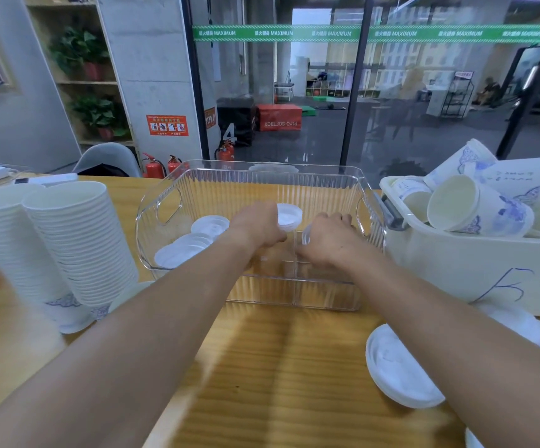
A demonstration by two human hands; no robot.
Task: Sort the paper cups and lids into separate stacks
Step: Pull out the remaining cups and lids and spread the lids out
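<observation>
Both hands reach into a clear ribbed bin (326,185) that stands on the wooden counter (278,367). The left hand (259,226) holds a white lid (289,215) at its fingertips, fingers curled around the near edge; the lid lies nearly flat, its top facing up and slightly toward the camera. The right hand (330,239) grips a second lid (307,234), which stands on edge, its flat face turned toward the left hand, so that only a thin crescent of it shows past the thumb side.

On the bin's floor, left of the hands, a loose group of lids (191,242) lies flat and overlapping, running from the near left corner toward the middle.

At the left of the counter two tall stacks of nested cups (77,240) lean with their long axis tilted, open mouths up and away and bases down toward the near edge; blue print shows on the lowest cups. At the right a cream tub (475,266) holds jumbled paper cups (475,205) lying on their sides, several with their mouths pointing left toward the bin. In front of the tub, a stack of lids (398,370) rests on the counter beside the right forearm, tilted so its top faces left.
</observation>
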